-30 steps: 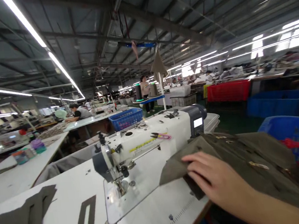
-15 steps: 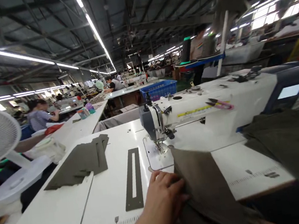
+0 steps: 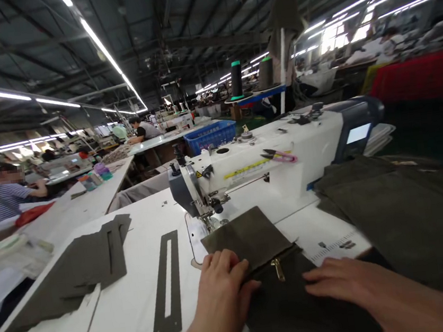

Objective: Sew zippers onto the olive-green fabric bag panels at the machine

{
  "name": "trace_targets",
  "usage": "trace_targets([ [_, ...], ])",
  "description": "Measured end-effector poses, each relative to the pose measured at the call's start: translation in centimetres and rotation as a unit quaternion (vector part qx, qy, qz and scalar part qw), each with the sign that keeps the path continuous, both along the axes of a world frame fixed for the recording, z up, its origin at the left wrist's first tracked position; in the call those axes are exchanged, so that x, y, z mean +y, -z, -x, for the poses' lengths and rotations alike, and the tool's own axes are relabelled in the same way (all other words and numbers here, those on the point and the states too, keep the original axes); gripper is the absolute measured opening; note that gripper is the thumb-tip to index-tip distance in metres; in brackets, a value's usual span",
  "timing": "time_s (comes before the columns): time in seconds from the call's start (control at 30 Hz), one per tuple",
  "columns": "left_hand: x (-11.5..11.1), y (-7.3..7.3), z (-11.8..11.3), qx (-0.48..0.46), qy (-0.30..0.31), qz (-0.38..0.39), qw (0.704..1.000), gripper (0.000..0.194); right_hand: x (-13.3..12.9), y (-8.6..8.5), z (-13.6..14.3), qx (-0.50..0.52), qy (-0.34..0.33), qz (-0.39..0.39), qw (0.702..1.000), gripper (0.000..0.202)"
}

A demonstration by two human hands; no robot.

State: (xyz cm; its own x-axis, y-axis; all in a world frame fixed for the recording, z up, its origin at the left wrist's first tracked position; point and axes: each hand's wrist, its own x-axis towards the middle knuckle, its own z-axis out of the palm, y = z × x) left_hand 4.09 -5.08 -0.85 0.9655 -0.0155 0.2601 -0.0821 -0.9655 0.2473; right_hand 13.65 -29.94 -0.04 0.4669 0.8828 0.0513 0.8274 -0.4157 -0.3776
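Note:
A dark olive fabric piece (image 3: pixel 249 235) lies in front of the sewing machine (image 3: pixel 261 166), its far corner close to the presser foot (image 3: pixel 212 223). Across it runs a seam with a gold zipper pull (image 3: pixel 278 270); the nearer part is darker and hangs toward me. My left hand (image 3: pixel 225 288) grips the left side of this fabric, fingers curled on top and thumb bent inward. To the right of the zipper pull, my right hand (image 3: pixel 343 285) rests on the fabric with its fingers stretched out.
Left of the machine lie a slotted grey template (image 3: pixel 166 287) and a stack of olive fabric pieces (image 3: pixel 80 262). More dark fabric (image 3: pixel 403 214) is heaped at the right. Pink-handled snips (image 3: pixel 280 155) rest against the machine arm. Behind stand a blue crate (image 3: pixel 210 137) and a co-worker (image 3: pixel 6 190).
The fabric, formerly raised and tilted, now lies flatter with its zipper pull showing. My right hand has come up onto it from below. The view has swung right.

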Motion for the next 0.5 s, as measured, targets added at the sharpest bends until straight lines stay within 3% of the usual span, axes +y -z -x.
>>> trace_targets([
  [0.07, -0.1, 0.4, -0.2, -0.008, 0.012, 0.027, 1.0, 0.03, 0.7, -1.8, -0.7, 0.078, -0.002, 0.01, 0.997, 0.059],
  [0.13, 0.0, 0.9, -0.3, -0.028, 0.027, 0.041, 0.998, 0.029, 1.7, -2.1, -1.9, 0.101, 0.001, -0.006, 0.995, 0.036],
  [0.2, 0.1, 1.2, -0.2, -0.047, 0.043, 0.039, 0.997, 0.024, 2.8, -1.1, -3.3, 0.063, 0.011, -0.039, 0.997, 0.011],
  [0.23, 0.1, 1.4, -0.1, -0.048, 0.046, 0.037, 0.997, 0.022, 3.4, -0.2, -4.0, 0.039, 0.012, -0.053, 0.998, 0.007],
  [0.4, 0.6, 2.3, 0.7, -0.003, 0.002, 0.089, 0.996, 0.031, 4.8, 3.9, -4.4, 0.024, -0.013, -0.064, 0.998, 0.007],
  [0.5, 1.0, 2.1, 1.7, -0.024, 0.012, 0.108, 0.994, 0.028, 4.2, 4.5, -2.7, -0.003, -0.038, -0.113, 0.993, 0.014],
])
